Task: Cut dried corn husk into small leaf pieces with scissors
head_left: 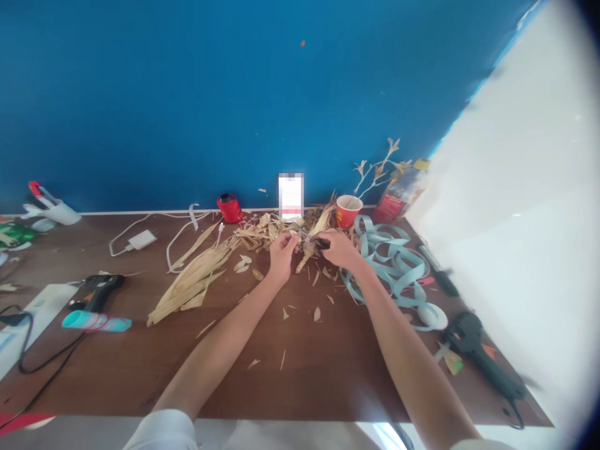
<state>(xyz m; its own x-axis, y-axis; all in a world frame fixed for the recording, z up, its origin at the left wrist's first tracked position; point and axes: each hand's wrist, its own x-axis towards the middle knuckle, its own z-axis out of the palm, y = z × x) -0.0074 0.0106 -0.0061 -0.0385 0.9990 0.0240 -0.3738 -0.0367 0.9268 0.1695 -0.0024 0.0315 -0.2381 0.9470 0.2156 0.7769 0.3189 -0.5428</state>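
My right hand (340,250) is closed around the dark handles of a pair of scissors (307,234), whose blades point left toward my other hand. With pinched fingers, my left hand (283,253) holds a small pale piece of dried husk (295,234) close to the blades. Behind both hands lies a heap of dry husk scraps (262,230). A bundle of long corn husks (197,281) rests on the table to the left. Small leaf-shaped cuttings (242,264) are scattered around my wrists.
A lit phone (291,197) leans on the blue wall. A red paper cup (349,211), a flower branch (375,175) and tangled light-blue ribbon (389,256) stand or lie at right. Glue guns (473,344) lie at both sides; a white charger (142,240) is left on the brown table (328,375).
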